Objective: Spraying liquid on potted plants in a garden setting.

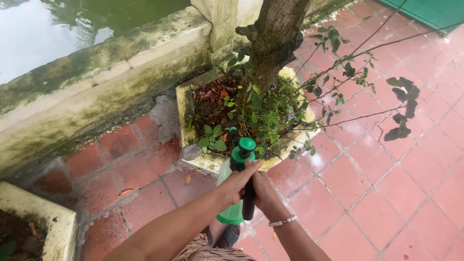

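Both my hands are wrapped around a green pump spray bottle with a pale body and a black handle. My left hand grips its upper part from the left. My right hand, with a bead bracelet on the wrist, closes on the black handle. The bottle's green nozzle end sits at the near rim of a square, mossy concrete planter. A thick tree trunk rises from the planter, amid small green leaves and dry brown leaf litter.
A mossy low wall runs along the left, with pond water behind it. Thin leafy branches reach right over wet red floor tiles. Another concrete planter stands at lower left. My sandalled foot is below the bottle.
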